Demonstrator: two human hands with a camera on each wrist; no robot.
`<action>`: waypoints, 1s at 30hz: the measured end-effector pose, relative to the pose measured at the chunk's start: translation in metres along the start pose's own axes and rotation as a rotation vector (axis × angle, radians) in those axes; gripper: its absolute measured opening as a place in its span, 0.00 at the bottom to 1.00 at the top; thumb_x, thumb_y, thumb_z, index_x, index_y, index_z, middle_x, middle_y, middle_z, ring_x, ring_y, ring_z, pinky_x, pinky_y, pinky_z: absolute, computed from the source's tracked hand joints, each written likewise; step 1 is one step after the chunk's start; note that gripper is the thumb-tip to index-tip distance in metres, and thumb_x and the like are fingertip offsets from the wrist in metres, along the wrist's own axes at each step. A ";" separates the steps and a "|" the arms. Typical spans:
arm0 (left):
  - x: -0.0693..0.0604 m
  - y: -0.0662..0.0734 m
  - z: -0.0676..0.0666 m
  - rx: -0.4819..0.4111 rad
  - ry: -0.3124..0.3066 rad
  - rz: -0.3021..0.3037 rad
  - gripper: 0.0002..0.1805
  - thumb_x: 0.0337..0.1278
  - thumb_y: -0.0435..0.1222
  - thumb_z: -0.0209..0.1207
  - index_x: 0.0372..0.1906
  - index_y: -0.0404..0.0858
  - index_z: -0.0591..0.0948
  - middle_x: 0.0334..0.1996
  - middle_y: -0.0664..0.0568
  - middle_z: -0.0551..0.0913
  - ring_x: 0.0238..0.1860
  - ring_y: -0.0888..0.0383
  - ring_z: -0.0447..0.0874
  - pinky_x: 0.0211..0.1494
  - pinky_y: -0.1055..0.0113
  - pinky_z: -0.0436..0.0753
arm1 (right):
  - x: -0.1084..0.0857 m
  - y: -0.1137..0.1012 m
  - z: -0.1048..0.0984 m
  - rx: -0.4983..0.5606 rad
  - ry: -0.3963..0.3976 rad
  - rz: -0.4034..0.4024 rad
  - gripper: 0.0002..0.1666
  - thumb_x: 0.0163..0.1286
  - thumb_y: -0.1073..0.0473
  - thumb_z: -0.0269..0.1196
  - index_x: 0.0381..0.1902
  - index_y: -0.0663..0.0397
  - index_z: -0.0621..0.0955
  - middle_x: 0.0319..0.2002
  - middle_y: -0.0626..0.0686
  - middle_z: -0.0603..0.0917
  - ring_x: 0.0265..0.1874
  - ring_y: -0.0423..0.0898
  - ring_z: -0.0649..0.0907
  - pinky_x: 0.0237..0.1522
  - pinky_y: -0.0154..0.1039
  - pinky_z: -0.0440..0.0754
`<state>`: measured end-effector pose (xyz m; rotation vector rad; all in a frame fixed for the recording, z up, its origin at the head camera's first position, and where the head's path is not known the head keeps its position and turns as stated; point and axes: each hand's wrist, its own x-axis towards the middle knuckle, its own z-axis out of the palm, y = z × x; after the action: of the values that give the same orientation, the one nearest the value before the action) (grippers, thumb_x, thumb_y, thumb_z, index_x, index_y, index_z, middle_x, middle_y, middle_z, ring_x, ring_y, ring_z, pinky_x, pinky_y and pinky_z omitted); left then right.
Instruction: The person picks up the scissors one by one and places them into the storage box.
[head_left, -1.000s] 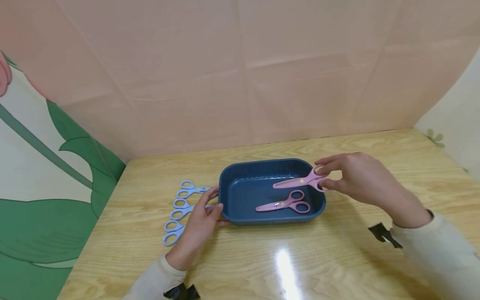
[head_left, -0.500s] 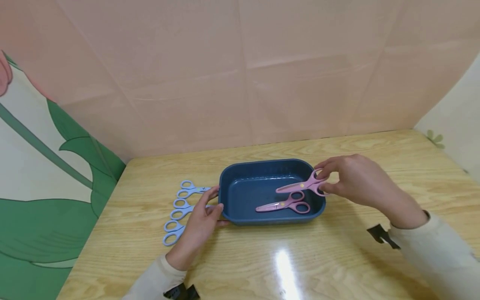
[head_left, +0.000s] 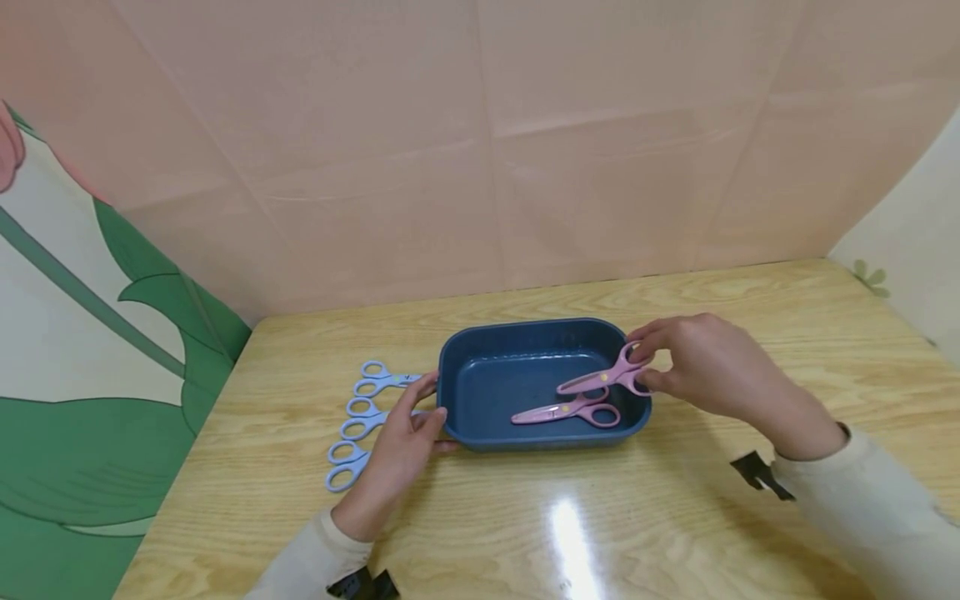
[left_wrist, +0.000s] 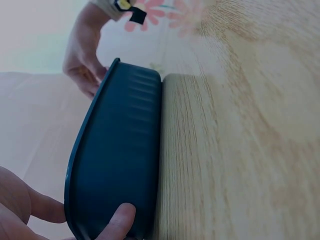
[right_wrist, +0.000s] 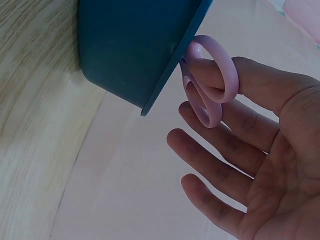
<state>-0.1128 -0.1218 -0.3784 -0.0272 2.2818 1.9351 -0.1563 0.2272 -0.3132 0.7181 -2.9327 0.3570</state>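
Note:
In the head view, a dark blue plastic tub (head_left: 480, 332) sits on the table. My left hand (head_left: 402, 446) holds its left end; in the left wrist view, a finger (left_wrist: 120, 220) lies against the tub's outer wall. My right hand (head_left: 712, 367), at the tub's right end, holds pink scissors (head_left: 600, 379) by the handle loops, with the blades slanting down into the tub. Thumb and finger pass into those loops (right_wrist: 227, 70) in the right wrist view, beside the rim. A second pair of pink scissors (head_left: 551, 413) lies on the tub floor, partly covered by the held pair.
Several light blue scissors lie in a column left of the tub: a top pair (head_left: 375, 382), a middle pair (head_left: 362, 421) and a lower pair (head_left: 347, 467), their blades partly behind my left hand. A pinkish sheet (head_left: 480, 167) stands behind the wooden table (head_left: 480, 533).
My right hand has shifted slightly right and down with the pink scissors, whose blades now overlap the loop of the pair in the tub. The left hand and tub have stayed put.

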 end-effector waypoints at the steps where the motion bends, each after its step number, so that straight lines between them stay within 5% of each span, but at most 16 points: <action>1: 0.000 0.000 0.000 0.002 -0.001 -0.002 0.28 0.74 0.26 0.47 0.75 0.39 0.61 0.73 0.38 0.63 0.57 0.40 0.81 0.45 0.53 0.89 | 0.000 0.000 0.001 -0.003 -0.002 -0.002 0.07 0.54 0.55 0.76 0.33 0.41 0.90 0.51 0.54 0.88 0.37 0.54 0.88 0.35 0.48 0.84; 30: 0.000 -0.002 -0.001 0.000 0.009 -0.005 0.28 0.74 0.26 0.47 0.75 0.39 0.61 0.72 0.38 0.63 0.58 0.39 0.80 0.45 0.52 0.88 | 0.003 -0.004 0.012 -0.058 0.037 -0.041 0.09 0.55 0.57 0.74 0.36 0.46 0.90 0.51 0.54 0.88 0.31 0.47 0.87 0.36 0.49 0.85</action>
<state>-0.1130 -0.1229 -0.3803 -0.0418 2.2850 1.9360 -0.1578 0.2191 -0.3230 0.7535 -2.8762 0.2766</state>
